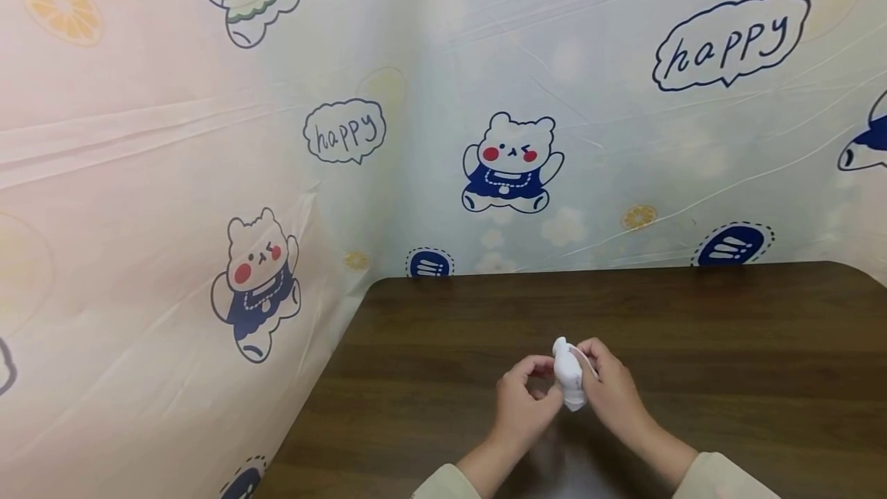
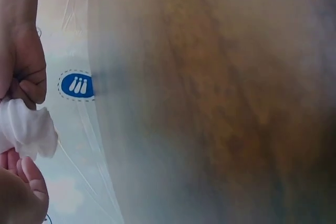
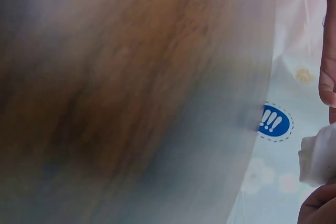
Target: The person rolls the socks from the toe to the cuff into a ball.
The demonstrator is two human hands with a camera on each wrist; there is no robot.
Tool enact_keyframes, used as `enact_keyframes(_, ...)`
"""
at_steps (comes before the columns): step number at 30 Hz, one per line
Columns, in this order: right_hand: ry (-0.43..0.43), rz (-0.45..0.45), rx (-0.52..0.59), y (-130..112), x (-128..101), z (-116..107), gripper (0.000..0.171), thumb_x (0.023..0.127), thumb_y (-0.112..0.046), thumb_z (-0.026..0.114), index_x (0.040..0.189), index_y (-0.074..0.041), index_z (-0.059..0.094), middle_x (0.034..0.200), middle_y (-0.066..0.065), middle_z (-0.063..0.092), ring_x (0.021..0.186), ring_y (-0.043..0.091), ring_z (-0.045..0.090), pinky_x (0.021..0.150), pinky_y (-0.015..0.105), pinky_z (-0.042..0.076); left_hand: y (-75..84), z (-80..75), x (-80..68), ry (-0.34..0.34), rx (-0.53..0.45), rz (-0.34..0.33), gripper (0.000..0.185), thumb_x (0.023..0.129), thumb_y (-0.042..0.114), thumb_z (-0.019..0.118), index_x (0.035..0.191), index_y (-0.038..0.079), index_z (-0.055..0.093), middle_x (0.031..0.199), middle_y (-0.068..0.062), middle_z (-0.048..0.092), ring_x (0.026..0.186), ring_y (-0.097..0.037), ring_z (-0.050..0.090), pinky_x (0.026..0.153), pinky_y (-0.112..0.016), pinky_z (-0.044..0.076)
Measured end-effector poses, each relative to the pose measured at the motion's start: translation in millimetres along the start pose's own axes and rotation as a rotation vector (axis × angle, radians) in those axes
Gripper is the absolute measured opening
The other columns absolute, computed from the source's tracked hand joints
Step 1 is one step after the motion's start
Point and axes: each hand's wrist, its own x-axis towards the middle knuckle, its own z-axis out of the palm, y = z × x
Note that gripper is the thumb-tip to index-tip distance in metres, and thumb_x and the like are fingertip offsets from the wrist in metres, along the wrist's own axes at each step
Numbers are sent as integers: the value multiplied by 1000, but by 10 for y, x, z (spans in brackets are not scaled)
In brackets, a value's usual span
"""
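A small white cloth bundle [image 1: 569, 378] is held upright just above the dark wooden table [image 1: 728, 329], near its middle. My left hand [image 1: 543, 383] pinches the bundle's left side with curled fingers. My right hand [image 1: 587, 364] wraps its fingers round the right side and top. In the left wrist view the white cloth [image 2: 26, 129] shows at the left edge between fingers [image 2: 29, 179] below and another hand above. The right wrist view catches the cloth [image 3: 321, 156] at the right edge, with fingers [image 3: 328, 61] above it.
A plastic sheet printed with bears and "happy" bubbles [image 1: 513, 164] stands as a wall behind the table and along its left side [image 1: 256, 283]. The table's back left corner [image 1: 377, 283] meets this sheet. Cream sleeves [image 1: 721, 480] cover both forearms.
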Motion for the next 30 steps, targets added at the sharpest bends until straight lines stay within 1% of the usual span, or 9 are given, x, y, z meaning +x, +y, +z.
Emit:
enact_keyframes(4, 0, 10, -6, 9, 0, -23, 9, 95, -13, 58, 89, -7, 56, 75, 1, 62, 70, 17, 52, 61, 30, 41, 24, 5, -11, -53, 39, -20, 24, 72, 17, 79, 92, 10, 69, 83, 8, 64, 68, -15, 58, 53, -19, 46)
enact_keyframes(7, -22, 19, 1, 10, -6, -23, 11, 95, -16, 58, 88, -8, 55, 74, 0, 62, 69, 16, 52, 60, 30, 41, 31, 27, -7, -27, 96, -44, 33, 67, 31, 86, 88, 13, 68, 80, 12, 62, 68, -8, 55, 59, -22, 44)
enact_keyframes(9, -39, 32, 6, 14, -10, -18, 12, 96, -17, 57, 89, -8, 54, 74, -1, 62, 69, 16, 53, 60, 29, 41, 30, 44, -2, -1, 125, -61, 35, 64, 35, 87, 85, 15, 68, 78, 15, 61, 72, -5, 55, 62, -23, 43)
enact_keyframes(11, -46, 31, 8, 26, -9, -10, 11, 96, -16, 57, 89, -8, 54, 74, -1, 63, 70, 15, 53, 60, 29, 42, 24, 53, 5, 15, 125, -62, 34, 64, 34, 87, 84, 14, 68, 76, 14, 61, 75, -3, 56, 66, -24, 44)
enact_keyframes(15, -60, -1, 24, 42, -1, -17, 10, 95, -14, 58, 88, -8, 55, 72, -1, 62, 68, 14, 53, 60, 29, 42, -4, 27, 35, -5, 62, -59, 24, 73, 24, 83, 84, 6, 70, 74, 9, 64, 71, -2, 57, 63, -21, 46)
enact_keyframes(20, -177, -42, 168, 53, 20, -109, 5, 94, -8, 57, 94, -3, 56, 73, 1, 60, 65, 9, 53, 58, 27, 45, -34, -46, 96, -67, -1, -102, 17, 81, 15, 74, 86, -1, 72, 71, 3, 65, 64, -1, 53, 59, -20, 45)
enact_keyframes(24, -257, -84, 253, 54, 29, -175, 13, 89, -1, 58, 102, 2, 54, 78, 4, 59, 67, 8, 54, 57, 27, 46, -16, -82, 138, -86, -8, -128, 18, 83, 15, 72, 85, -2, 72, 70, 2, 64, 63, -1, 51, 57, -20, 44)
enact_keyframes(27, -282, -72, 260, 45, 31, -190, 19, 87, -2, 62, 103, 2, 53, 78, 5, 59, 67, 9, 56, 57, 27, 48, 0, -100, 165, -84, -22, -161, 18, 84, 15, 71, 86, -3, 72, 72, 0, 65, 64, -3, 52, 58, -20, 44)
enact_keyframes(30, -285, -43, 222, 31, 37, -190, 23, 87, -10, 67, 103, 0, 53, 77, 4, 61, 66, 10, 57, 56, 27, 48, 12, -121, 193, -67, -33, -195, 19, 84, 14, 71, 87, -4, 72, 75, -1, 66, 67, -4, 53, 61, -21, 45)
